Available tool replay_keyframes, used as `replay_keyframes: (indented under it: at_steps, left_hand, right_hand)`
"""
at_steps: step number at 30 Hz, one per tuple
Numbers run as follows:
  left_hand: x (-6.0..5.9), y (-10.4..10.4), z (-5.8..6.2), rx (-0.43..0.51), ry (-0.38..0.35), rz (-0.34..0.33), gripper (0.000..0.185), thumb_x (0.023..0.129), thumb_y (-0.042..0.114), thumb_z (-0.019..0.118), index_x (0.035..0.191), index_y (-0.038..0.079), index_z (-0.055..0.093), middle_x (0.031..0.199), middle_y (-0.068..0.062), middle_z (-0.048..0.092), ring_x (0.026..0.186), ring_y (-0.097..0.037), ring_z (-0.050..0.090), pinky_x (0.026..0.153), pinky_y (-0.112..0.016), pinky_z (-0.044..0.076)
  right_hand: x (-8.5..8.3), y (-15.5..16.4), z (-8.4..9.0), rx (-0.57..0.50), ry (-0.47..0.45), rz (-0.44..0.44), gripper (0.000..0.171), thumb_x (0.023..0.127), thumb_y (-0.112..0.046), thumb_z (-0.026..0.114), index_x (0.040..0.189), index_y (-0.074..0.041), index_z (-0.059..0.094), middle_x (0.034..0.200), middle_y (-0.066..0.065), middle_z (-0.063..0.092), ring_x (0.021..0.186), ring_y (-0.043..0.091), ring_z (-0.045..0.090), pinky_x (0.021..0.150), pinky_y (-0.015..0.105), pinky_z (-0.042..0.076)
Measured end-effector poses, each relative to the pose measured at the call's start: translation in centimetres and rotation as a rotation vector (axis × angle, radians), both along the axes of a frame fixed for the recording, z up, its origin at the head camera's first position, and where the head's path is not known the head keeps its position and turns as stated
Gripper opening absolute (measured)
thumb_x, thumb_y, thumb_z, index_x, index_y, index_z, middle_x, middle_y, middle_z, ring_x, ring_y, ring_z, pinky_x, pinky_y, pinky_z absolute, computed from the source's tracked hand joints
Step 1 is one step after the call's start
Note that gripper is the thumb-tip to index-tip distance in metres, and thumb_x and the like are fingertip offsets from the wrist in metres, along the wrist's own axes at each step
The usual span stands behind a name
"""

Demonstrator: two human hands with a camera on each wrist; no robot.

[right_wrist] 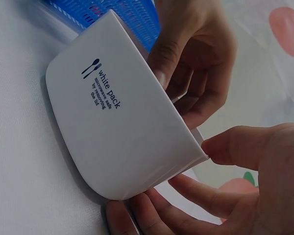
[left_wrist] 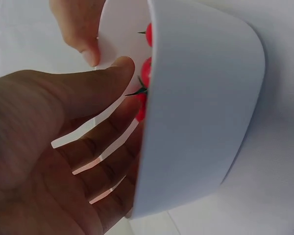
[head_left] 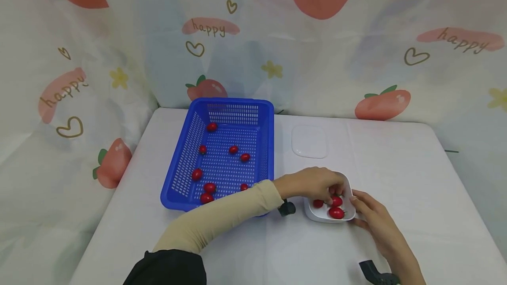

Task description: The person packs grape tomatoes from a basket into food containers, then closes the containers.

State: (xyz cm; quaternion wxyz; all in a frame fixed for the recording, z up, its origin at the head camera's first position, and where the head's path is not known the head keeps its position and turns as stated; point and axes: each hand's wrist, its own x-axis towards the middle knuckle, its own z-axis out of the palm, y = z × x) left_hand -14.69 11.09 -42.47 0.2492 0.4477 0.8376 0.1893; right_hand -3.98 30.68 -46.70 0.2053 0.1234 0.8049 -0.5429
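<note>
White bowl (head_left: 348, 188), holding 3 cherry tomatoes (head_left: 336, 212), is steadied by the right hand (head_left: 372, 219), thumb and fingers pinching its rim; relaxed left hand (head_left: 313, 184) fingers are dipped inside.

White bowl (head_left: 348, 188): smooth matt plastic, opaque, dark print on its outer wall. Tomatoes (head_left: 336, 212) in it: glossy red skins with highlights. Blue basket (head_left: 269, 144) at 10 o'clock from the bowl: hard plastic, perforated mesh walls and floor, slight sheen. Lid (head_left: 309, 141) at 12 o'clock from the bowl: smooth white plastic, semi-gloss. Desk (head_left: 416, 188): white cloth cover, matt, faint creases. Backdrop (head_left: 356, 47): thin printed sheet, soft sheen, wrinkled. Sleeve (head_left: 222, 217): beige knit fabric, matt.
</note>
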Motion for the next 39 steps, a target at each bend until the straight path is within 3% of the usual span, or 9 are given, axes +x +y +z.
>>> replay_keyframes:
  at_steps: [11,23,26,29,32,35,39]
  left_hand:
    - [0.3,-1.5,1.1,0.038,0.003,-0.004,0.030,0.094,0.023,0.079,0.122,0.021,0.069,0.111,0.012,0.069,0.102,-0.001,0.061,0.080,-0.010,0.045]
    - [1.4,-3.9,2.1,0.116,-0.028,0.028,0.027,0.095,0.020,0.077,0.121,0.021,0.070,0.111,0.008,0.071,0.085,-0.001,0.062,0.072,-0.011,0.048]
    - [1.5,-4.9,2.5,0.130,-0.007,0.045,0.027,0.095,0.022,0.078,0.122,0.022,0.071,0.114,0.006,0.072,0.087,-0.002,0.062,0.073,-0.011,0.048]
    - [1.4,-5.9,2.9,0.142,0.017,0.065,0.027,0.096,0.024,0.077,0.122,0.022,0.071,0.114,0.005,0.073,0.090,-0.002,0.062,0.074,-0.011,0.048]
    - [1.2,-6.8,3.2,0.163,0.026,0.080,0.028,0.097,0.024,0.076,0.124,0.021,0.070,0.114,0.006,0.073,0.093,-0.002,0.063,0.077,-0.011,0.048]
    - [0.9,-7.5,3.6,0.185,0.019,0.095,0.028,0.097,0.022,0.075,0.125,0.020,0.070,0.114,0.007,0.073,0.096,-0.003,0.065,0.080,-0.010,0.048]
    - [0.5,-8.6,3.9,0.208,0.021,0.114,0.028,0.098,0.020,0.074,0.126,0.018,0.069,0.118,0.005,0.073,0.101,-0.007,0.068,0.084,-0.012,0.049]
  right_hand:
    - [-0.1,0.0,0.0,0.015,-0.004,0.004,0.068,0.113,-0.044,0.041,0.161,0.002,0.025,0.167,0.029,0.025,0.104,-0.015,0.049,0.090,0.018,0.057]
    - [0.3,-0.2,-0.2,0.014,0.035,-0.001,0.066,0.113,-0.041,0.041,0.159,0.004,0.027,0.164,0.030,0.029,0.100,-0.019,0.050,0.088,0.018,0.058]
    - [0.2,-0.2,-0.2,0.027,0.027,0.000,0.066,0.113,-0.041,0.041,0.160,0.003,0.027,0.165,0.029,0.027,0.110,-0.010,0.054,0.090,0.020,0.059]
    - [0.1,-0.3,-0.2,0.045,0.019,0.002,0.067,0.113,-0.042,0.040,0.160,0.003,0.027,0.167,0.029,0.025,0.126,0.011,0.056,0.093,0.023,0.060]
    - [0.0,-0.3,-0.2,0.052,0.008,-0.002,0.067,0.113,-0.043,0.039,0.161,0.002,0.026,0.168,0.029,0.024,0.140,0.034,0.049,0.095,0.025,0.060]
    - [-0.1,-0.4,-0.1,0.043,-0.008,-0.008,0.067,0.113,-0.043,0.038,0.161,0.002,0.024,0.168,0.028,0.022,0.145,0.042,0.043,0.096,0.026,0.059]
    - [-0.1,-0.4,-0.1,0.041,-0.015,-0.012,0.067,0.113,-0.043,0.038,0.162,0.001,0.024,0.169,0.028,0.022,0.144,0.039,0.044,0.096,0.025,0.059]
